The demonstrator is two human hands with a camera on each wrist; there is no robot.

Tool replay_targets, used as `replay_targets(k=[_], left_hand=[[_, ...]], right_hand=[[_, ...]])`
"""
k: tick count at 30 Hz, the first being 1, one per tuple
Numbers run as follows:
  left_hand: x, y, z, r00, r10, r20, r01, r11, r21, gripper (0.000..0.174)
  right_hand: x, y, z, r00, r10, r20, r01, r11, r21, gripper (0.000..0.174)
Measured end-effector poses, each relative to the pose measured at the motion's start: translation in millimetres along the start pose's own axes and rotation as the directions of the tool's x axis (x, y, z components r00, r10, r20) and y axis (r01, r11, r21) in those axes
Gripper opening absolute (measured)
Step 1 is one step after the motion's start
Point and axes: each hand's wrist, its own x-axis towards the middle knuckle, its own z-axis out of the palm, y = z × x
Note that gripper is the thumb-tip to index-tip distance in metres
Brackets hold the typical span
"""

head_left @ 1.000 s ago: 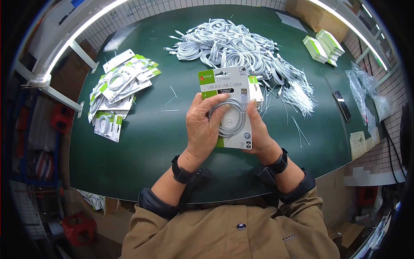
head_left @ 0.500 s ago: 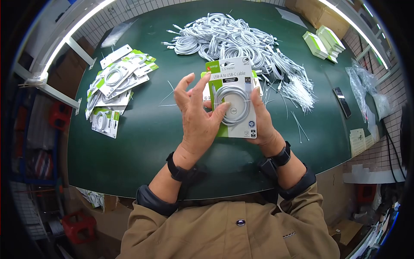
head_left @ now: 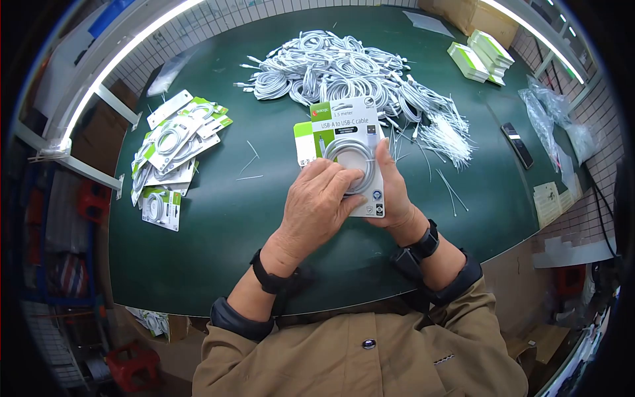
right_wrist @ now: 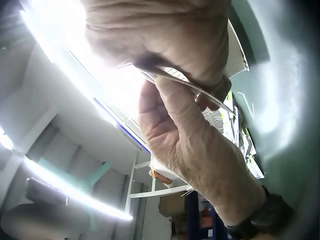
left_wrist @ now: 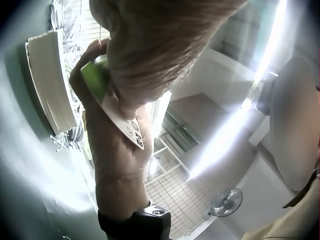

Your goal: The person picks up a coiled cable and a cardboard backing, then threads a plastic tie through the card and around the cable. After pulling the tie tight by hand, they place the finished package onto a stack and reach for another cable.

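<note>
A white and green card stands tilted upright above the table, with a coiled grey-white cable on its front. My right hand grips its right side, thumb in front; its other fingers are hidden behind. With bent fingers, my left hand pinches at the lower coil, its thumb near the card's bottom; the exact contact is hidden. In the left wrist view the card lies against the right palm. The right wrist view shows the card edge-on beside the left hand.
Behind the held card is a card stack. Carded cables are piled at left on the green table. Loose coiled cables and white ties lie at the back, folded cards and a phone at right.
My left hand's raised fingers have come down onto the coil. The card, gripped throughout by my right hand, is slightly lower and farther left in the head view than half a second ago.
</note>
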Motion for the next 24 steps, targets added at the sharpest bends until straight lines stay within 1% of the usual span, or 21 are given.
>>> replay_targets(k=[3, 6, 9, 12, 15, 16, 18, 19, 21, 22, 24], left_hand=[[0.2, 0.9, 3.4, 0.999, 0.029, -0.021, -0.028, 0.999, 0.030, 0.032], [0.5, 3.7, 2.9, 0.999, 0.018, -0.029, -0.017, 0.999, 0.040, 0.029], [-2.7, 3.4, 7.8, 0.996, 0.022, -0.083, -0.017, 0.999, 0.051, 0.032], [-6.5, 7.7, 14.8, 0.991, -0.004, -0.135, 0.016, 0.996, 0.089, 0.031], [-7.3, 11.1, 19.8, 0.985, -0.073, -0.159, 0.085, 0.994, 0.070, 0.029], [-8.6, 14.3, 22.9, 0.978, -0.116, -0.172, 0.125, 0.991, 0.040, 0.029], [-10.9, 19.9, 27.6, 0.961, -0.198, -0.191, 0.198, 0.980, -0.019, 0.028], [-10.4, 20.0, 26.9, 0.965, -0.182, -0.187, 0.178, 0.983, -0.040, 0.028], [-9.6, 20.9, 23.9, 0.973, -0.151, -0.177, 0.139, 0.987, -0.081, 0.029], [-6.8, 23.8, 14.4, 0.981, -0.134, -0.138, 0.121, 0.988, -0.100, 0.032], [-4.5, 23.0, 8.3, 0.981, -0.138, -0.137, 0.107, 0.972, -0.210, 0.036]], right_hand=[[-2.1, -0.8, 5.1, 1.000, -0.008, -0.020, 0.008, 1.000, -0.023, 0.077], [-3.0, -1.5, 5.6, 1.000, -0.002, -0.018, 0.002, 1.000, -0.020, 0.075], [-2.5, 0.9, 4.6, 1.000, 0.018, -0.018, -0.018, 1.000, -0.010, 0.074], [-1.1, 2.2, 5.9, 1.000, 0.024, -0.019, -0.024, 1.000, -0.016, 0.073], [0.4, 5.0, 7.5, 1.000, 0.004, -0.012, -0.005, 1.000, -0.018, 0.074], [0.9, 5.8, 7.3, 1.000, -0.003, -0.007, 0.003, 1.000, -0.017, 0.074], [-0.1, 8.4, 5.8, 1.000, 0.011, -0.009, -0.011, 1.000, -0.002, 0.082], [0.0, 8.7, 6.2, 1.000, 0.018, -0.011, -0.018, 1.000, 0.007, 0.086], [-0.9, 3.5, 12.5, 1.000, -0.004, -0.009, 0.004, 0.999, -0.035, 0.088], [-0.9, 0.3, 14.1, 1.000, -0.016, -0.007, 0.016, 0.998, -0.056, 0.089], [2.2, -6.1, 6.7, 0.994, -0.001, 0.110, 0.004, 1.000, -0.031, 0.083]])
